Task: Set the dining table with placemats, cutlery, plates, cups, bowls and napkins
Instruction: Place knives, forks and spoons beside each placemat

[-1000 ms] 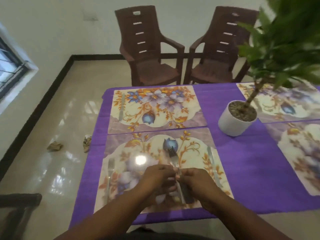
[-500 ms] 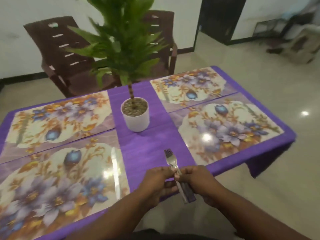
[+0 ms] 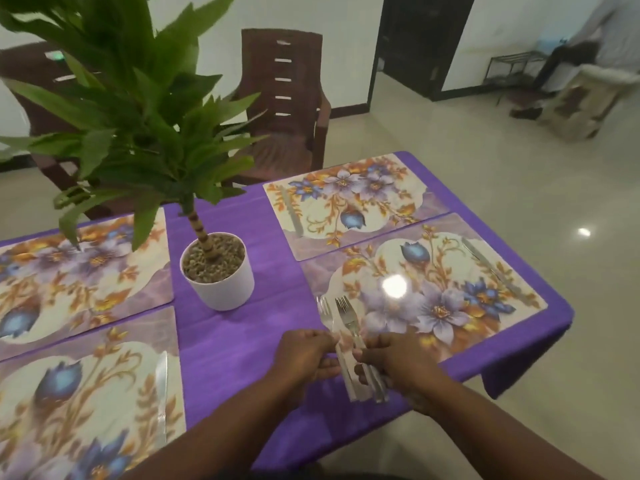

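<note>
Both forearms are bare up to the bottom edge of the view, no sleeve showing. The left hand and right hand wear nothing. A dark garment shows between the arms at the bottom.

shiny metal forks over a glossy, smooth-looking floral placemat that's catching glare, matte purple cloth tablecloth, smooth white pot with rough gravel, glossy polished floor
</note>
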